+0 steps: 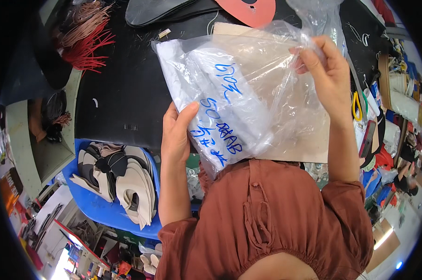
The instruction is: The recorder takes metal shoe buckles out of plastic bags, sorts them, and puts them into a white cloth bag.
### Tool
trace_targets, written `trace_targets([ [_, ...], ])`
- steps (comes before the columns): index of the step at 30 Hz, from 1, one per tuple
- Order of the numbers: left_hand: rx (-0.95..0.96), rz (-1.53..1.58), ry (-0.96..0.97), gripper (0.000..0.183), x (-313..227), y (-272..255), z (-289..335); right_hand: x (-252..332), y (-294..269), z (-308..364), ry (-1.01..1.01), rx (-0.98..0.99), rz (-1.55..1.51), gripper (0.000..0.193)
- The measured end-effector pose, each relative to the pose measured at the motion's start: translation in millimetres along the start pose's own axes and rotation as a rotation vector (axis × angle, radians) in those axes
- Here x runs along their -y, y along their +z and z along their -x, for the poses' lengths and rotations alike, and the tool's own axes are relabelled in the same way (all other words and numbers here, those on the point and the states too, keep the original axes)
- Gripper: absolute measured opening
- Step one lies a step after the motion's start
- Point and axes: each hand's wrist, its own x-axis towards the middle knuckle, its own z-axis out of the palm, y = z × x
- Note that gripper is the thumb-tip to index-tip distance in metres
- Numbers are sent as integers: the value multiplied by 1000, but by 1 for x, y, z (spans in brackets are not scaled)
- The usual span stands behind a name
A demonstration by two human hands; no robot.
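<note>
From where I stand, a bundle of red and tan cords (85, 53) lies at the far left, and below it a blue tub (92, 207) holds stacked beige and black cut pieces (137, 191). Next along the black surface (122, 93) comes the person's left hand (177, 135), holding the near-left edge of a clear plastic bag (278, 100); its thumb presses on top, while the other fingers are mostly hidden, so I cannot tell just how they curl underneath. The bag lies slantwise in front of the person's rust-brown top (285, 205), over a beige board (309, 144), though I cannot tell whether it rests on the board. White material (229, 98) fills its left part, under blue handwriting; its right part is loose, crinkled film. There the right hand (330, 72) is raised, thumb and fingers drawn narrow on a gathered fold of that film. Farther right lie a yellow-handled tool (356, 106) and a dark phone-like object (368, 140). I take the step in hand to be handling the bag's slack end while the filled end is steadied. The next move, as I judge it, calls for a firm left hold and a light right pinch, since such thin film could slip or tear.
</note>
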Motion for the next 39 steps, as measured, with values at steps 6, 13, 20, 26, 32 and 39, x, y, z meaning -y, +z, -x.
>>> trace_targets([
  [6,16,237,148,52,7,-5,11,60,32,-41,-218,40,40,21],
  [13,-61,475,117,34,26,-30,0,64,39,-65,334,699,-585,21],
  [20,-131,254,255,43,21,-33,4,0,46,-25,-104,702,445,37],
  [26,-191,-791,1317,48,-26,16,19,-4,87,23,-415,490,895,57],
  [32,430,-1406,1089,31,-46,58,15,-12,70,13,-327,353,489,50],
  [39,46,-1656,867,19,-45,40,23,-11,44,-1,94,252,269,28],
])
